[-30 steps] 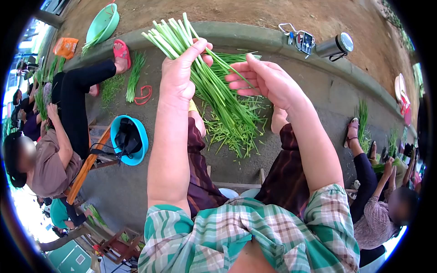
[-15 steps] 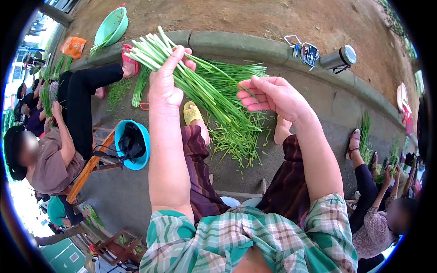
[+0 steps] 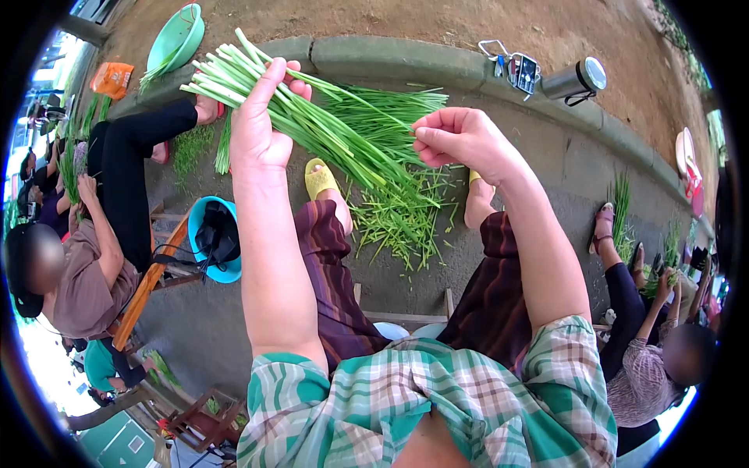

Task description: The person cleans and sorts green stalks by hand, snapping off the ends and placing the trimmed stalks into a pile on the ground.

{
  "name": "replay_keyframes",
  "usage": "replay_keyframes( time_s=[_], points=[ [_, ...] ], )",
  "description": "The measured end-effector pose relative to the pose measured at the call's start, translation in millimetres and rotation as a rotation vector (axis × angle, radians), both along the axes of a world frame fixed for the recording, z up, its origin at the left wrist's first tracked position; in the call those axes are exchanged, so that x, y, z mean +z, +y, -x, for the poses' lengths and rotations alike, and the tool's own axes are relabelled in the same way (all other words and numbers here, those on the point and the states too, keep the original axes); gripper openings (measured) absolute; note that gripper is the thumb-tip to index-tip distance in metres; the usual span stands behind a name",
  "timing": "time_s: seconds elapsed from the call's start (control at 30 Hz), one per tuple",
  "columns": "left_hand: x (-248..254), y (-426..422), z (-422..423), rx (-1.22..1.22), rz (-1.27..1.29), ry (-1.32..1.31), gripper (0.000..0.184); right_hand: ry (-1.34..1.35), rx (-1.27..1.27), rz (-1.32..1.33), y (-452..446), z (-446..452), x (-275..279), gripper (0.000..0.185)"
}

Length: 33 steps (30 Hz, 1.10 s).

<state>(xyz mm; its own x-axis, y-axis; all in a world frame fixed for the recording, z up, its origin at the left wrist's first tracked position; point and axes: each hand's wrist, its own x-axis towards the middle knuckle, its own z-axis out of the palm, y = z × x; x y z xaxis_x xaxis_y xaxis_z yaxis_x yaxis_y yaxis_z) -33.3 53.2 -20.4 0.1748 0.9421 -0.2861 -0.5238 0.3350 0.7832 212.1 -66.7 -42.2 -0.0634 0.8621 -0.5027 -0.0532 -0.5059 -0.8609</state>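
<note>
My left hand (image 3: 264,129) is closed around a thick bunch of garlic scapes (image 3: 331,144), long green stalks with pale ends pointing up and left. From the bunch one longer scape (image 3: 365,104) runs right to my right hand (image 3: 460,139), whose thumb and fingers pinch its thin tip. Below the bunch, short cut green pieces (image 3: 402,234) lie scattered on the ground between my feet. Behind it, more long scapes (image 3: 421,105) are spread in a heap by the kerb.
A stone kerb (image 3: 390,61) crosses ahead, with a metal flask (image 3: 566,82) and a small case (image 3: 523,74) on it. At left are a blue bucket (image 3: 230,269) holding a black bag, a green basin (image 3: 175,39) and a seated person (image 3: 101,273). Another person (image 3: 640,382) sits at right.
My right hand's fingers have closed from a loose spread into a pinch on the scape's tip. The left hand and bunch appear slightly further up and left as the view shifts.
</note>
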Motion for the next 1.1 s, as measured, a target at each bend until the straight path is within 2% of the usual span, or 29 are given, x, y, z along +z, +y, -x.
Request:
replay_keyframes(
  time_s=[0.07, 0.23, 0.3, 0.4, 0.5, 0.6, 0.67, 0.73, 0.9, 1.0, 1.1],
  points=[
    [1, -2, -3, 0.006, -0.015, 0.007, 0.016, -0.088, 0.001, -0.038, 0, 2, -1, 0.020],
    [3, -6, -12, -0.013, -0.063, -0.042, 0.016, -0.067, -0.111, 0.006, 2, 12, -11, 0.012],
    [3, -7, -14, -0.021, -0.076, -0.056, 0.017, 0.085, -0.268, 0.056, 3, 14, -15, 0.010],
    [3, -11, -19, -0.032, -0.110, -0.072, 0.017, 0.186, -0.360, 0.085, 4, 15, -18, 0.006],
    [4, -14, -22, -0.019, -0.136, -0.062, 0.017, 0.273, -0.429, 0.092, 4, 13, -24, 0.005],
    [6, -15, -20, 0.016, -0.159, -0.068, 0.018, 0.261, -0.528, 0.079, 3, 9, -30, 0.007],
    [5, -11, -14, 0.042, -0.169, -0.045, 0.020, 0.197, -0.507, 0.026, 3, 7, -32, 0.010],
    [9, -12, -16, 0.057, -0.160, -0.060, 0.021, 0.118, -0.372, -0.044, 2, 2, -28, 0.016],
    [5, -5, -8, 0.060, -0.129, -0.090, 0.023, 0.047, -0.235, -0.076, -3, 3, -17, 0.019],
    [-1, -3, -8, 0.071, -0.099, -0.074, 0.021, 0.052, 0.123, -0.096, -13, 7, -11, 0.017],
    [-6, -2, -11, 0.070, -0.060, -0.064, 0.019, 0.055, 0.730, -0.156, -26, 10, 6, 0.034]
  ],
)
